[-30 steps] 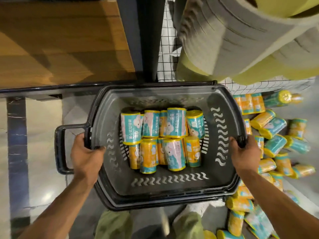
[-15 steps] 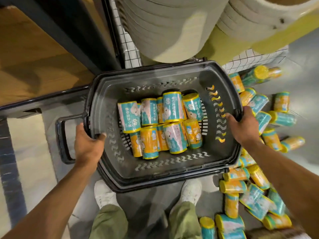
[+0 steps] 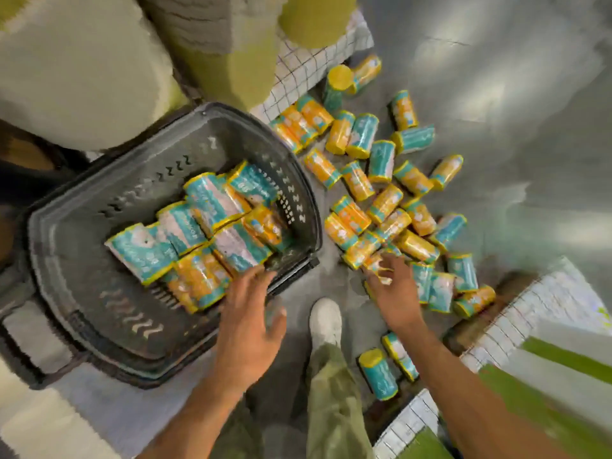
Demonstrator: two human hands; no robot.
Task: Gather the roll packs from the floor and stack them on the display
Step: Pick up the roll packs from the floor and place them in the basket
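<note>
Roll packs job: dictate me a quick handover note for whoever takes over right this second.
Left hand: open, empty, at the basket's near rim.
Right hand: reaching into the floor pile; grip too blurred to tell.
Done: roughly a dozen roll packs lie in the basket.
Left: that pile holds many packs, right of the basket; gather them, then stack everything.

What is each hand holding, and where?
Left hand: nothing, fingers spread over the basket rim. Right hand is at a floor roll pack; blur hides any grip.
</note>
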